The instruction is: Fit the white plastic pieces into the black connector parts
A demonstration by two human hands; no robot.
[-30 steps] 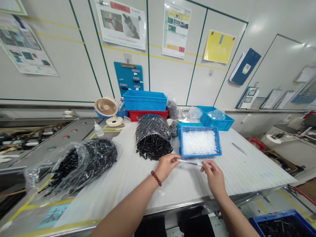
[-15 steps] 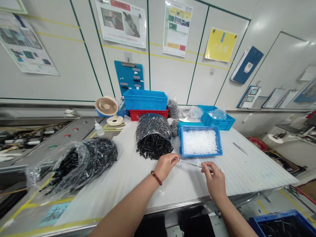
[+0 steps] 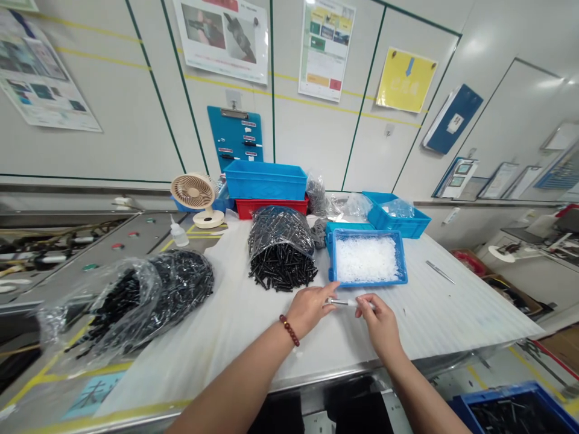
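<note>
A blue plastic tray (image 3: 330, 259) on the white table (image 3: 456, 319) is filled with a heap of small white plastic pieces (image 3: 366, 259). Just behind this tray sits a shallow teal tray (image 3: 348, 227), and behind and to its right stands a blue crate (image 3: 398, 226) holding a clear plastic bag (image 3: 397, 209). Further back, left of the tray, a blue crate (image 3: 265, 181) rests on a red crate (image 3: 271, 209).

Directly left of the tray, a clear plastic bag of black rods (image 3: 281, 259) slumps open, its rods spilling onto the table. Well left of the tray lies a second, larger clear bag of black rods (image 3: 154, 295). A blue crate of black rods (image 3: 511, 411) sits on the floor, below and to the right of the tray. A slim metal tool (image 3: 439, 272) lies on the table to the tray's right, and a small desk fan (image 3: 193, 191) and a dropper bottle (image 3: 180, 234) stand well to its left.

Just in front of the tray, the left hand (image 3: 310, 310), wearing a red bead bracelet (image 3: 289, 330), and the right hand (image 3: 380, 325) are close together, not touching. Between them they pinch a slim silver rod (image 3: 346, 302), one end in each hand, just above the table.
</note>
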